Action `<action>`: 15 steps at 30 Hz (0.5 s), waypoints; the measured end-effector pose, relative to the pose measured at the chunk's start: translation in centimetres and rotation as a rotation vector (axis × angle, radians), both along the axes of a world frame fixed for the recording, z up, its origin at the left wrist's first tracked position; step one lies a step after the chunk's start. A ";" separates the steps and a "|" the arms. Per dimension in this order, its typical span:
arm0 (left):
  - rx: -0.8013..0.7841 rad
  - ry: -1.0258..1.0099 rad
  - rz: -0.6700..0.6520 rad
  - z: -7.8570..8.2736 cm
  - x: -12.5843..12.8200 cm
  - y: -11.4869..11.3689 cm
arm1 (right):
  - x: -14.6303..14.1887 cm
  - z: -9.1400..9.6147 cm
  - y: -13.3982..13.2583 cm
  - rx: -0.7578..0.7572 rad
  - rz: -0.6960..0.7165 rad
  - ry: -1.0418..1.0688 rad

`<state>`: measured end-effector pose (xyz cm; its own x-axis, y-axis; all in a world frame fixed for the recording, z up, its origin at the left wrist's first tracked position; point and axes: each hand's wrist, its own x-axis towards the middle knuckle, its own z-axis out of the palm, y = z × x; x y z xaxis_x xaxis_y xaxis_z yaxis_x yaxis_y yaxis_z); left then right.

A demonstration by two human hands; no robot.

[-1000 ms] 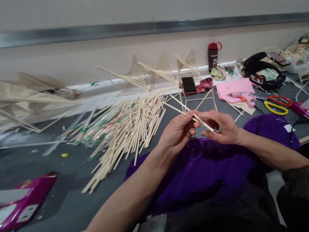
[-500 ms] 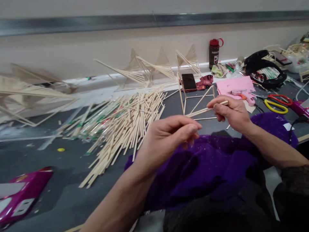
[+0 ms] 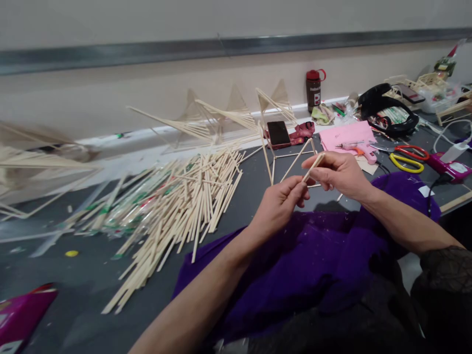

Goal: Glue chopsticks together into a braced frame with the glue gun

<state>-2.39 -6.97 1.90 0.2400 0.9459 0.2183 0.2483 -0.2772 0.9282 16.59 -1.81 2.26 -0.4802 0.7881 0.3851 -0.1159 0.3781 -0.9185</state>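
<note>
A couple of thin wooden sticks (image 3: pixel 313 167) slant between my hands, above the purple cloth in front of me. My right hand (image 3: pixel 341 177) pinches them near their upper end. At the lower end, the closed fingertips of my left hand (image 3: pixel 282 200) grip the same sticks. Just behind my hands stands a frame of joined wooden sticks (image 3: pixel 268 160), partly hidden by my fingers. To the left spreads a big loose pile of wooden sticks (image 3: pixel 199 196), some still in plastic wrappers.
Purple cloth (image 3: pixel 280 260) lies along the near edge. On the right are scissors (image 3: pixel 406 163), a pink glue gun (image 3: pixel 365 153) with a cord, and pink paper (image 3: pixel 344 133). A phone (image 3: pixel 279 133) and a bottle (image 3: pixel 313 93) stand farther back. Fan-shaped stick structures (image 3: pixel 224 115) line the wall.
My left hand has moved right and closed on the lower end of the sticks. In my right hand the sticks now tilt more steeply. The camera view has shifted slightly to the right.
</note>
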 end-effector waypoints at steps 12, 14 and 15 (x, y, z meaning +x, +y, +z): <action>0.011 -0.063 -0.126 1.4 1.1 2.6 | 0.9 4.7 0.6 0.442 -0.207 -0.228; 0.019 -0.037 -0.100 0.7 0.7 2.9 | 0.5 4.8 0.9 0.475 -0.207 -0.312; 0.010 -0.036 -0.093 0.3 0.6 3.0 | 0.3 4.6 1.1 0.483 -0.201 -0.352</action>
